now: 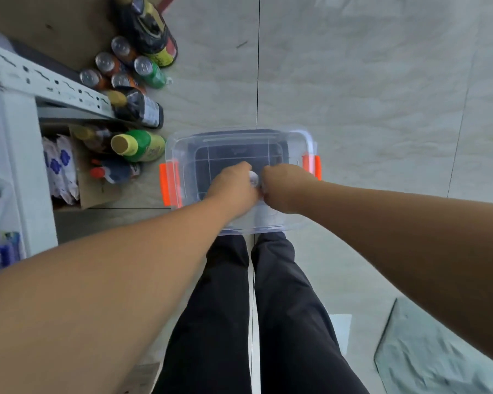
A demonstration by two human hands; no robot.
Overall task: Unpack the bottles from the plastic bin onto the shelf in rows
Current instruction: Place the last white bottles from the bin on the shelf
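A clear plastic bin (296, 143) with orange latches stands on the floor in front of my legs. Both hands reach down inside it. My left hand (232, 184) and my right hand (285, 186) are closed side by side around a small white-capped bottle (253, 177), of which only the cap shows between them. The bin's dark bottom is visible beyond the hands. To the left, on a low brown shelf board, stand a green bottle (141, 145), dark bottles (138, 108) and several cans (120, 69).
A white metal shelf upright (34, 78) and packaged goods fill the left edge. A small dark bottle with a red cap (116, 172) sits near the bin's left latch. A crumpled plastic sheet (439, 351) lies on the tiled floor at lower right.
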